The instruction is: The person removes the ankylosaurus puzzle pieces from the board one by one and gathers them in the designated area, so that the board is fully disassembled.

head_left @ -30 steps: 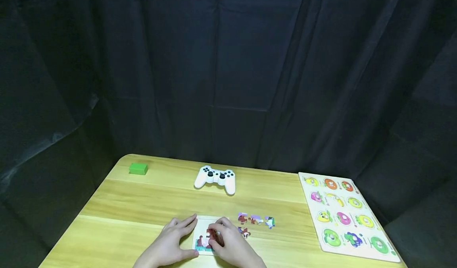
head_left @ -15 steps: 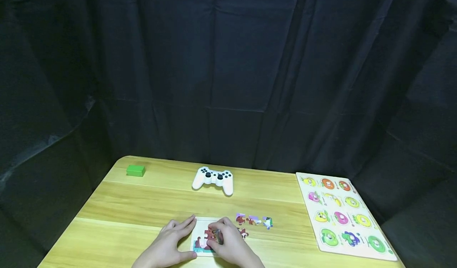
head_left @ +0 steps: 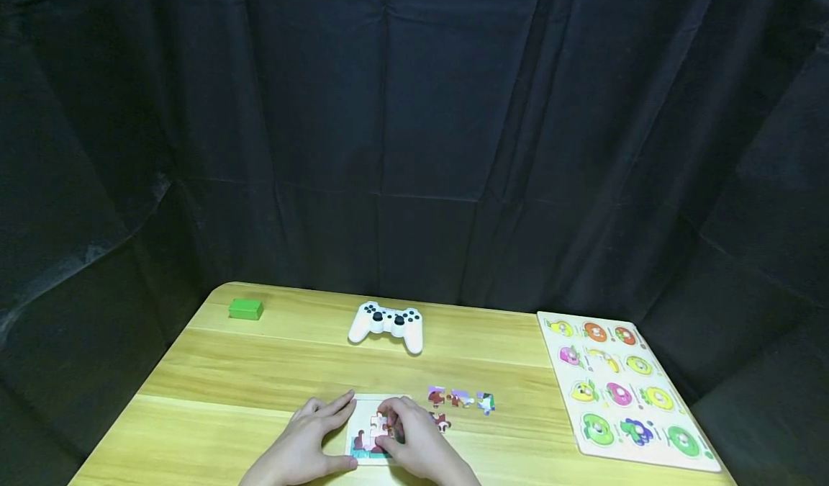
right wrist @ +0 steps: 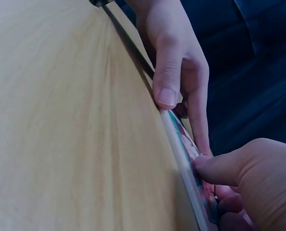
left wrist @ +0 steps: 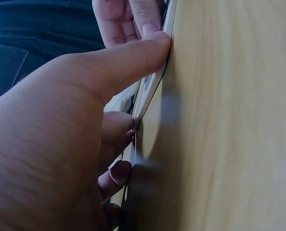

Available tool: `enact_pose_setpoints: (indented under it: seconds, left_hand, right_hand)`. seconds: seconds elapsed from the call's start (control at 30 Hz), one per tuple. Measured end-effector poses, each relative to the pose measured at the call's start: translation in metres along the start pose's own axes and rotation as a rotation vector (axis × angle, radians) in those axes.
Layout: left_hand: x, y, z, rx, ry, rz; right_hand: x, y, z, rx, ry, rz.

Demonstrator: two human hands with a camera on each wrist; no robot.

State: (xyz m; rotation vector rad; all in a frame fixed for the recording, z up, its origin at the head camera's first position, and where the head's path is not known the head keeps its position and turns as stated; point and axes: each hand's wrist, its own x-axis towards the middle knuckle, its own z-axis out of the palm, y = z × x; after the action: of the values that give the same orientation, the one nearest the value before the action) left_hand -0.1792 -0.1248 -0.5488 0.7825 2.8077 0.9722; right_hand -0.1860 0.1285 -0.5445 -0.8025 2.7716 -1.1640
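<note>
A small square jigsaw tray (head_left: 363, 408) lies near the front of the table, with pieces (head_left: 360, 441) of brown, pink and teal fitted along its lower part. My left hand (head_left: 306, 443) spans the tray's left side, index finger at the far corner and thumb at the near one, fingers mostly straight. Over the right half of the tray, my right hand (head_left: 417, 439) pinches a brownish puzzle piece (head_left: 391, 432), which the fingers mostly hide. In the right wrist view, the right thumb (right wrist: 224, 166) presses down over the coloured pieces; the left thumb (right wrist: 167, 94) touches the tray's corner.
Several loose puzzle pieces (head_left: 460, 398) lie just right of the tray. A white game controller (head_left: 386, 325) rests behind it, a green block (head_left: 246, 309) stands far left, and a fruit peg board (head_left: 612, 399) covers the right side. Dark curtains (head_left: 414, 147) hang around the table.
The head view has shifted slightly. My right fingers have tilted a little at the tray, and the pieces beside them look paler than before. My left hand holds its place.
</note>
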Motion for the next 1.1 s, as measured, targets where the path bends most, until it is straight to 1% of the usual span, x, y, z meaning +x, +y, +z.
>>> enact_pose_setpoints:
  seconds: [0.17, 0.3, 0.47, 0.63, 0.8, 1.0, 1.1]
  left_hand:
    - [0.0008, 0.0015, -0.0009, -0.024, -0.036, -0.036]
    - [0.0007, 0.0019, -0.0008, -0.037, -0.044, -0.046]
    - [0.0006, 0.0022, -0.0014, -0.037, -0.046, -0.048]
    - [0.0009, 0.0029, -0.0019, -0.028, -0.053, -0.050]
    - [0.0002, 0.0036, -0.0021, -0.004, -0.047, -0.035]
    - [-0.0003, 0.0036, -0.0017, 0.002, -0.035, -0.024]
    - [-0.0002, 0.0026, -0.0012, 0.002, -0.035, -0.021]
  right_hand:
    - [0.0000, 0.0008, -0.0029, 0.008, -0.048, 0.011]
    - [-0.0016, 0.0010, -0.0033, 0.018, -0.053, 0.016]
    - [-0.0032, -0.0005, -0.0039, 0.017, -0.050, 0.023]
    - [-0.0028, -0.0001, -0.0047, 0.028, -0.044, 0.000]
    - [-0.0018, 0.0059, -0.0040, 0.055, -0.036, -0.018]
    - [-0.0022, 0.0084, -0.0053, 0.100, -0.048, 0.010]
    - [-0.0025, 0.0070, -0.0057, 0.063, -0.046, -0.007]
